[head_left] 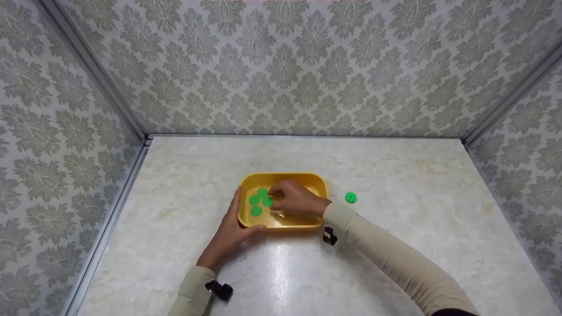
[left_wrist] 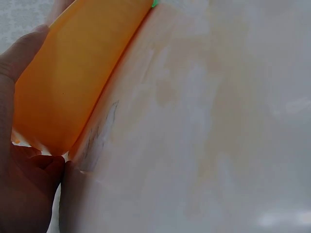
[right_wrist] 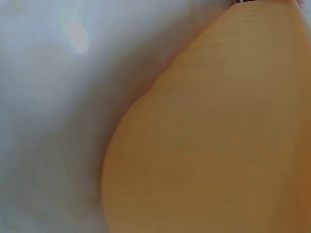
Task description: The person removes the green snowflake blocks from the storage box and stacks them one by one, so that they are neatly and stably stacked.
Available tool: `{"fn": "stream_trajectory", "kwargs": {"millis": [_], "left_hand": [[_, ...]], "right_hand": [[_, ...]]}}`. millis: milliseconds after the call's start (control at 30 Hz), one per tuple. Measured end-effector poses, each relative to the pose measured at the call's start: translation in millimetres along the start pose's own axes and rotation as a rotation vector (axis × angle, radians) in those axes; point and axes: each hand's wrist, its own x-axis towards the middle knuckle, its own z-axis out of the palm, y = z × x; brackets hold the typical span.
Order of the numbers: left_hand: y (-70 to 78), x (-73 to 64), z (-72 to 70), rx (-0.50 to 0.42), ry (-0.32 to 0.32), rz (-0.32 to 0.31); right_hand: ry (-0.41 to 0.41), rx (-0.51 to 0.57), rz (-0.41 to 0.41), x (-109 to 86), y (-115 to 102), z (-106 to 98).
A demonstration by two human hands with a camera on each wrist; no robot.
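Note:
A yellow rectangular plastic tray (head_left: 303,227) with rounded corners sits on the table. My left hand (head_left: 230,230) holds its near left corner, fingers along the left side and thumb along the front wall. In the left wrist view the tray's outer wall (left_wrist: 73,73) lies between thumb and fingers. Inside the tray reaches my right hand (head_left: 296,197), its fingers bent, fingertips beside several flat green notched discs (head_left: 256,211) in the left half. Whether the fingertips pinch one of these, I cannot tell. The right wrist view shows only the tray's outer wall (right_wrist: 204,145) and tabletop.
Another green notched disc (head_left: 351,197) lies on the marbled table (head_left: 395,175), right of the tray. Patterned panels (head_left: 285,70) with metal edge rails close off the back and both sides. Black wrist straps (head_left: 219,290) hang by the sleeves.

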Motion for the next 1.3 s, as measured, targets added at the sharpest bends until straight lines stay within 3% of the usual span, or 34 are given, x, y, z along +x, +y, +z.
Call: {"fn": "stream_trajectory", "kwargs": {"millis": [733, 967, 1300], "left_hand": [[-0.5, 0.1, 0.4, 0.002, -0.003, -0.018], [0.2, 1.4, -0.2, 0.013, 0.0, 0.012], [0.3, 1.1, -0.3, 0.009, -0.008, 0.002]], "right_hand": [[0.032, -0.075, -0.002, 9.3, 1.5, 13.2], [0.074, -0.121, -0.046, 8.3, -1.0, 14.5], [0.062, -0.112, -0.026, 10.0, 2.8, 16.6]]}}
